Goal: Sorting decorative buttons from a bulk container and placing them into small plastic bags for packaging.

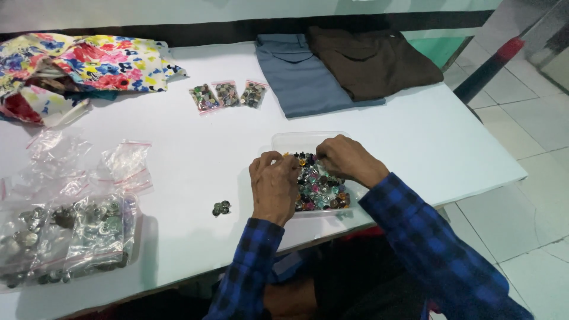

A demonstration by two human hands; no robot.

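Observation:
A clear plastic tray (pixel 288 141) near the table's front edge holds a heap of small coloured buttons (pixel 320 188). My left hand (pixel 274 185) rests over the tray's left side, fingers curled down into the buttons. My right hand (pixel 348 159) reaches into the back of the heap, fingertips pinched among the buttons. What each fingertip holds is hidden. Both arms wear blue and black checked sleeves.
A small cluster of dark buttons (pixel 221 208) lies left of the tray. Clear bags of metal buttons (pixel 89 234) and empty bags (pixel 126 161) lie far left. Three small filled bags (pixel 228 95), floral cloth (pixel 89 62), grey fabric (pixel 299 77) and brown fabric (pixel 370 59) lie at the back of the white table (pixel 450 142).

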